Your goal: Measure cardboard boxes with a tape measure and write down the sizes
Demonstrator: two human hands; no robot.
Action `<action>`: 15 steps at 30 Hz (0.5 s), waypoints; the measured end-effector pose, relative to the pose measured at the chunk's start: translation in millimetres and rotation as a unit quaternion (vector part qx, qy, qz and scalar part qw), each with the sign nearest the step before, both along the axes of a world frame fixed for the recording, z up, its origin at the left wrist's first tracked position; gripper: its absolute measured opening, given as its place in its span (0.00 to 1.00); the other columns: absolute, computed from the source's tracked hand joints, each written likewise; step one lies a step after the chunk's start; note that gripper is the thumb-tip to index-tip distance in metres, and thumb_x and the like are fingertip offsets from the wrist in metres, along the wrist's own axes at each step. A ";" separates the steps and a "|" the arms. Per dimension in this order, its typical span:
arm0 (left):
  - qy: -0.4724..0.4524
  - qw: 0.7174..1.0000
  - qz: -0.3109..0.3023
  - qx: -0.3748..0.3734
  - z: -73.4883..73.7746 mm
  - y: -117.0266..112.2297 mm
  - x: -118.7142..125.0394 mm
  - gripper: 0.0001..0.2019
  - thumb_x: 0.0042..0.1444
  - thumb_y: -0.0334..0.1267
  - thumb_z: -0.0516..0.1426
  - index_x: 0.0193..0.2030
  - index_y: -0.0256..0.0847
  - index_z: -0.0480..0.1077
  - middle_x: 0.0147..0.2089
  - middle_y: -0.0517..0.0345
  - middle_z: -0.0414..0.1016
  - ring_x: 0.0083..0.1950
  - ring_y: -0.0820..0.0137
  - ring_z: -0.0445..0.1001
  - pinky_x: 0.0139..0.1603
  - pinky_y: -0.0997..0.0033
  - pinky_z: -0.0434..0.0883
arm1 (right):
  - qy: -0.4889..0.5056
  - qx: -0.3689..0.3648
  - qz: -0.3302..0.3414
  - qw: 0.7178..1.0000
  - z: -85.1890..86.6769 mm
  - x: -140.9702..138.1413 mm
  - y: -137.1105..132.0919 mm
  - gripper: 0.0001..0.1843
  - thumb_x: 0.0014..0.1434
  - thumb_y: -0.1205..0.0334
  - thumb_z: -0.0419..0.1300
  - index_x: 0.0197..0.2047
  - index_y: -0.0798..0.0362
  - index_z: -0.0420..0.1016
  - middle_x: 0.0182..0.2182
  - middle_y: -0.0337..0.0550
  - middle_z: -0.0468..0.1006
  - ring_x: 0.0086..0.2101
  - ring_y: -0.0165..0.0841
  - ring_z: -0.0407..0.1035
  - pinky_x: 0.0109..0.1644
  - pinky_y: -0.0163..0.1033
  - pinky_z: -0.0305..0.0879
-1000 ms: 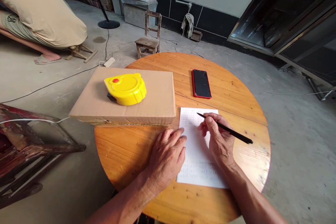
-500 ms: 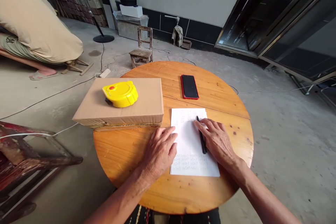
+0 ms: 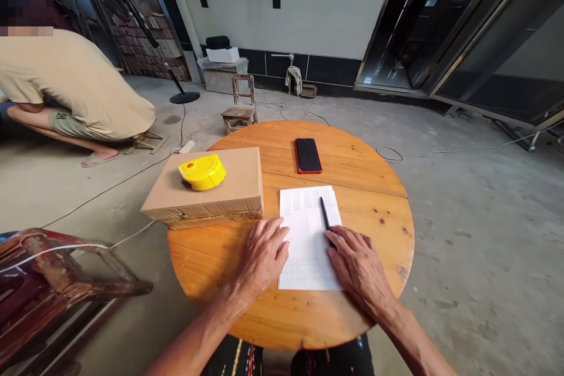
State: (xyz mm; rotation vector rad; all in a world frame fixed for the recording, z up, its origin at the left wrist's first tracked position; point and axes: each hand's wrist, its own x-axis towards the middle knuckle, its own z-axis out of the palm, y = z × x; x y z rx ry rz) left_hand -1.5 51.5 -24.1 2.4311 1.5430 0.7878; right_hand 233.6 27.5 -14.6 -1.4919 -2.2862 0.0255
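A sheet of white paper (image 3: 304,241) with rows of small handwritten marks lies on the round wooden table (image 3: 282,326). My left hand (image 3: 267,252) rests open, palm down, its fingertips on the paper's left edge. On the right side of the sheet, my right hand (image 3: 359,264) lies with its fingers stretched out over the lower end of a black pen (image 3: 325,211). The pen's upper part shows flat on the paper; its lower end is partly hidden by the fingers and thumb. Both hands touch the sheet.
A cardboard box (image 3: 220,205) with a yellow tape measure (image 3: 203,172) on top stands at the table's left. Beyond the paper lies a red-edged phone (image 3: 308,155). A wooden stool (image 3: 57,270), a small chair (image 3: 239,107) and a crouching person (image 3: 88,88) are around the table.
My right hand has slid down along the pen towards me, baring more of its upper part. My left hand stays at the paper's left edge. The view has tilted up.
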 end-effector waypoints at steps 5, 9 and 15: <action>0.001 1.000 -0.002 0.003 3.7 -0.8 2.7 0.13 0.57 0.27 0.56 0.48 0.40 0.74 0.56 0.50 0.74 0.54 0.58 0.69 0.55 0.53 0.71 | 0.027 0.016 0.004 1.000 2.4 3.4 0.9 0.15 0.67 0.65 0.52 0.52 0.54 0.75 0.51 0.52 0.79 0.51 0.43 0.72 0.53 0.52 0.65; -0.014 1.000 0.004 0.008 2.2 -0.7 2.1 0.14 0.56 0.27 0.55 0.48 0.41 0.74 0.57 0.50 0.73 0.55 0.59 0.70 0.56 0.53 0.71 | 0.046 0.024 0.005 0.999 2.0 4.9 -1.0 0.14 0.66 0.64 0.52 0.51 0.52 0.76 0.49 0.50 0.80 0.49 0.42 0.73 0.53 0.51 0.66; -0.061 0.997 0.031 0.035 1.4 -25.0 -18.3 0.15 0.59 0.29 0.54 0.52 0.41 0.72 0.59 0.48 0.70 0.56 0.58 0.70 0.57 0.52 0.71 | 0.077 0.044 -0.001 0.996 -3.1 11.0 -3.7 0.15 0.66 0.64 0.51 0.51 0.50 0.75 0.48 0.48 0.81 0.47 0.42 0.74 0.50 0.52 0.70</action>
